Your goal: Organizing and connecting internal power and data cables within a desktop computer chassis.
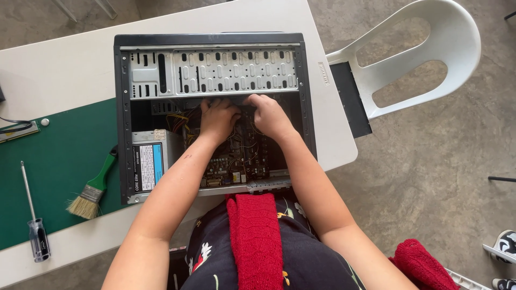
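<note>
An open black computer case [122,107] lies on its side on a white table [64,64]. Both my hands reach inside it, over the green motherboard [242,158]. My left hand [217,118] and my right hand [269,114] sit side by side just below the perforated metal drive cage [215,70], fingers curled down among the wires. What the fingers grip is hidden. A power supply box [150,161] sits at the case's lower left, with yellow cables [180,121] running from it.
A green mat [54,161] covers the table's left part. On it lie a green-handled brush [94,188] and a long screwdriver [33,215]. A white plastic chair [419,59] stands to the right, with a black panel [350,99] on it. A red scarf [255,236] lies on my lap.
</note>
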